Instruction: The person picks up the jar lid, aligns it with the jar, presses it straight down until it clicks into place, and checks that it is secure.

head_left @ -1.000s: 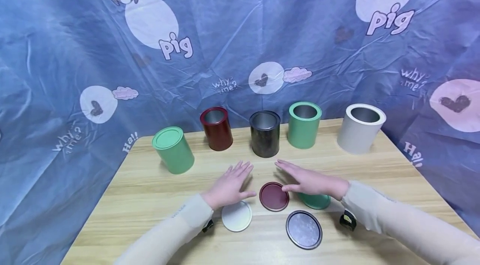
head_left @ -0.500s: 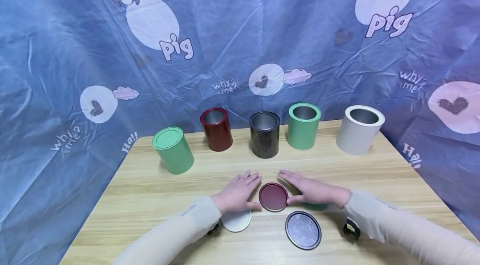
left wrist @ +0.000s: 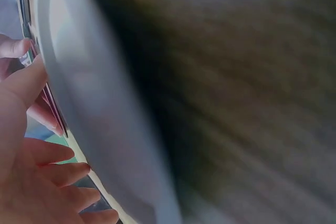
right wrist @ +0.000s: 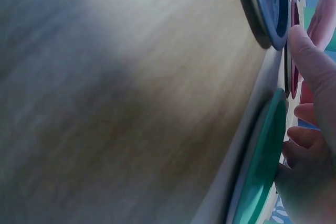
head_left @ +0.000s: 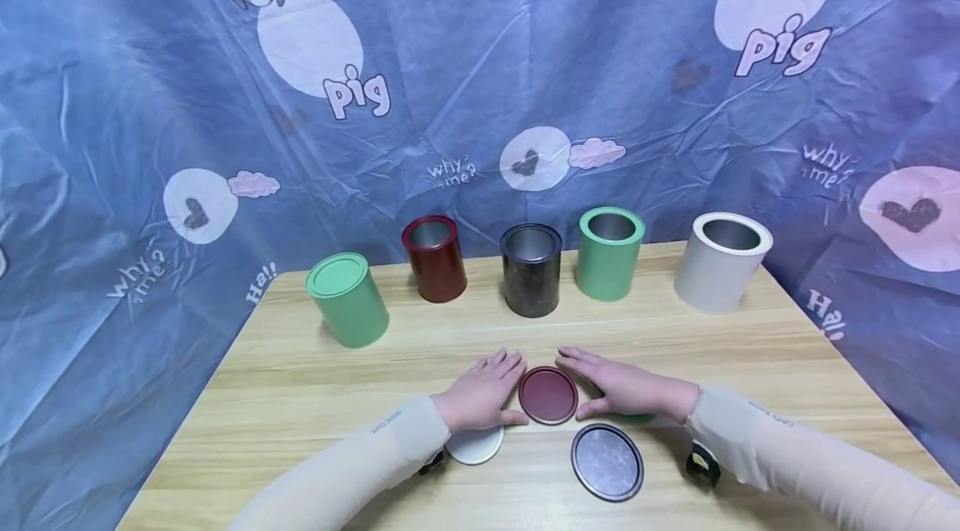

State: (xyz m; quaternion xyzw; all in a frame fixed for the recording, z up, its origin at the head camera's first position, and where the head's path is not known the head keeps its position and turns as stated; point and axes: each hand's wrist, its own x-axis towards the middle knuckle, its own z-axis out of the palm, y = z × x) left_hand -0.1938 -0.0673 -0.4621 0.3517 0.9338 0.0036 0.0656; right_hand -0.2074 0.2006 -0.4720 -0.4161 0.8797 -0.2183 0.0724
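Note:
A dark red lid (head_left: pixel 548 395) lies flat on the wooden table between my two hands. On its left side is my left hand (head_left: pixel 483 393), fingers extended, fingertips and thumb right at the rim. Opposite, my right hand (head_left: pixel 626 389) is held the same way, thumb tip at the lid's lower right edge. A white lid (head_left: pixel 475 446) lies partly hidden under the left hand; it looms large in the left wrist view. Beneath the right hand lies a green lid (right wrist: pixel 265 156), mostly covered in the head view. A black lid (head_left: pixel 607 462) lies nearer me.
Along the back stand a closed green can (head_left: pixel 348 302), then open-topped cans: dark red (head_left: pixel 438 264), black (head_left: pixel 531 277), green (head_left: pixel 609 260) and white (head_left: pixel 716 268). Behind them hangs a blue printed cloth (head_left: pixel 465 81) at the wooden table's (head_left: pixel 300 398) far edge.
Both hands have come lower and nearer to me, the left also shifting right, closing in on the dark red lid's sides. The cans and lids stay where they were.

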